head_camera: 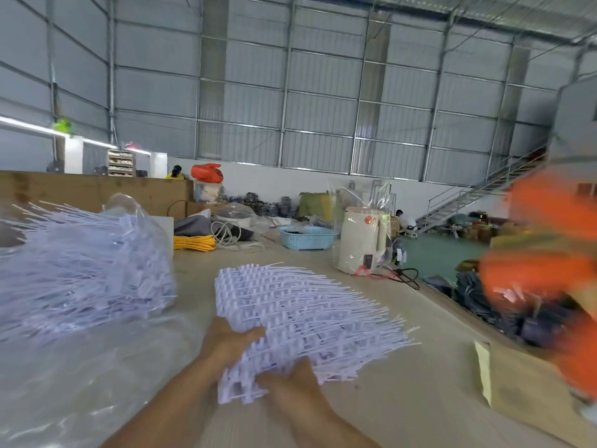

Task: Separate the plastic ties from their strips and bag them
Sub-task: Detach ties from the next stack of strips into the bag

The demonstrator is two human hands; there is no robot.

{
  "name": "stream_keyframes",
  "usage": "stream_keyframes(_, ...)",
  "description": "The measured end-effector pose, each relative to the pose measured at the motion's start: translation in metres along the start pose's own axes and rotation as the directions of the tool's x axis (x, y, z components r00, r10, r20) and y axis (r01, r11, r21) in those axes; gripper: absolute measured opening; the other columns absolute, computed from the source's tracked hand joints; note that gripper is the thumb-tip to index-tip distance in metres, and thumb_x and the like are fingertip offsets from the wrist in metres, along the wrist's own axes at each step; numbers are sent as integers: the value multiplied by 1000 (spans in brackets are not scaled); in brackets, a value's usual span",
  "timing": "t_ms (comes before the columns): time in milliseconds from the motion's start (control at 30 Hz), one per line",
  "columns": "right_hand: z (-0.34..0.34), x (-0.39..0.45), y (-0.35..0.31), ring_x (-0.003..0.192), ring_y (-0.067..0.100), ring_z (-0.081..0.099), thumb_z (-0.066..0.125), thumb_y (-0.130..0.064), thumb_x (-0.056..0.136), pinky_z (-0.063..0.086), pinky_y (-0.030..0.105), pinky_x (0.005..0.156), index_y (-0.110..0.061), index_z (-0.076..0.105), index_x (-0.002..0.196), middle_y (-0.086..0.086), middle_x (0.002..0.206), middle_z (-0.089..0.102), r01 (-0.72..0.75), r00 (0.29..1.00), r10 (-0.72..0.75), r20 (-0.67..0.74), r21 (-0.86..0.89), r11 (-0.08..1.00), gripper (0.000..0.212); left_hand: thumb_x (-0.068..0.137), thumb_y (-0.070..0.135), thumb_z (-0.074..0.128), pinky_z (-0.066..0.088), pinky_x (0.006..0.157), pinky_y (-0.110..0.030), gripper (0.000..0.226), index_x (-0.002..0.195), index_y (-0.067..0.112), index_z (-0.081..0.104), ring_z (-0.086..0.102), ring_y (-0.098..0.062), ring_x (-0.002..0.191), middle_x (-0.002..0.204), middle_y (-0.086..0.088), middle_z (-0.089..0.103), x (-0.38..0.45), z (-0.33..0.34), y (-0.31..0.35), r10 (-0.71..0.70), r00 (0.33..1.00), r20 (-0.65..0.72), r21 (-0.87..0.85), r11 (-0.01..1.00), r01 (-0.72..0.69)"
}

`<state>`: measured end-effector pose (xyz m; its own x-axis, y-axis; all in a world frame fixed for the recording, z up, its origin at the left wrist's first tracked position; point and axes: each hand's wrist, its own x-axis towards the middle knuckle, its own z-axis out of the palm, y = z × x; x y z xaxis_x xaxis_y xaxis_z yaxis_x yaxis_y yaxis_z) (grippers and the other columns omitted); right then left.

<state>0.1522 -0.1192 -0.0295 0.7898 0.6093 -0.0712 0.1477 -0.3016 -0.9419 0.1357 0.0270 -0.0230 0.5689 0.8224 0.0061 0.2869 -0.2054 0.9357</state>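
Near centre, a thick stack of white tie strips [290, 318] held just above the bench [403, 367], tips fanning out to the right and far side. Left hand [232, 342] gripping the stack's near left edge, fingers [255, 333] curled up onto its top. Right hand [290, 383] under the near end, fingers wrapped around the lower strips, thumb side up; exact finger spread hidden by the plastic. Both forearms bare, reaching in from the near edge. At left, a much larger heap of tie strips [80, 270] bristling out of a clear plastic bag [64, 367], blurred, the bag's loose film spreading across the near left of the bench. Farther along the bench: a coil of yellow cable [193, 243], a white cord just beside it, a light blue basket [307, 237], and a cream-coloured appliance [361, 240] partly wrapped in clear film. At far right, a blurred orange shape [542, 253], too smeared to identify, with a brown cardboard box [517, 383] near it. Beyond, a grey metal-walled hall, a staircase [478, 195] at right, and a seated person in white by its foot.
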Motion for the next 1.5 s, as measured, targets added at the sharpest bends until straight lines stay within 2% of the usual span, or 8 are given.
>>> stream_keyframes(267, -68, 6, -41, 54, 25, 67, 65, -29, 82, 48, 29, 45, -5, 50, 77, 26, 81, 70, 14, 963, 100, 250, -418, 908, 29, 73, 38, 79, 51, 71, -26, 64, 119, 2, 53, 61, -28, 103, 121, -15, 56, 0, -6, 5, 88, 996, -8, 61, 994, -87)
stream_keyframes(367, -90, 19, -33, 38, 19, 58, 58, -27, 90, 39, 19, 36, -9, 54, 67, 9, 53, 66, 211, 968, -246, -48, -376, 902, 30, 82, 35, 71, 45, 86, -30, 58, 120, -1, 45, 55, -29, 109, 125, -18, 46, 1, -8, 10, 134, 991, -19, 153, 980, -129)
stream_keyframes(467, -99, 31, -9, 69, 23, 64, 62, -26, 88, 48, 28, 60, -14, 65, 83, 4, 75, 70, 316, 685, -645, -337, -660, 681, 13, 92, 34, 58, 44, 92, -31, 61, 133, -5, 35, 50, -30, 118, 135, -21, 38, -2, -9, 17, 156, 988, -5, 305, 941, -147)
stream_keyframes(600, -102, 42, 14, 137, 17, 31, 37, -63, 88, 32, 43, 108, -33, 40, 139, -4, 149, 34, 157, 900, -422, -111, -820, 550, 59, 98, 32, 46, 33, 107, -29, 62, 145, -1, 23, 31, -29, 137, 148, -20, 26, -7, -14, 31, 228, 972, 49, 521, 825, -220)
stream_keyframes(867, -119, 34, 14, 137, 24, 26, 22, -98, 43, 29, 46, 110, -42, 12, 145, -6, 153, 16, 213, 971, -195, 141, -880, 426, 117, 74, 79, 48, 33, 107, -39, 95, 143, 17, 31, 31, -32, 137, 149, -17, 32, -30, -18, 29, 81, 935, 344, 645, 704, -298)
stream_keyframes(1100, -111, 40, 8, 111, 26, 54, 57, -45, 82, 43, 31, 89, -30, 26, 137, 6, 126, 48, 209, 936, -322, 145, -962, 176, 65, 68, 63, 73, 25, 115, -33, 121, 152, 24, -7, 15, -33, 145, 154, -19, -21, -31, -16, 2, 99, 883, 458, 651, 640, -409)
stream_keyframes(1233, -125, 43, 11, 105, 20, 58, 60, -52, 78, 45, 28, 84, -34, 42, 122, -2, 117, 55, 191, 942, -325, 87, -933, 304, 51, 68, 61, 74, 20, 118, -35, 118, 151, 29, -4, 4, -29, 147, 154, -13, -25, -30, -16, -7, 200, 877, 437, 594, 668, -448)
stream_keyframes(1500, -146, 40, 20, 131, 17, 35, 77, -47, 67, 36, 37, 105, -33, 28, 141, -9, 142, 35, 116, 987, -154, 49, -879, 463, 90, 72, 21, 81, 34, 74, 6, 28, 95, 24, 66, 54, 1, 98, 112, 16, 54, -41, -16, -15, 524, 852, 25, 26, 851, -524)
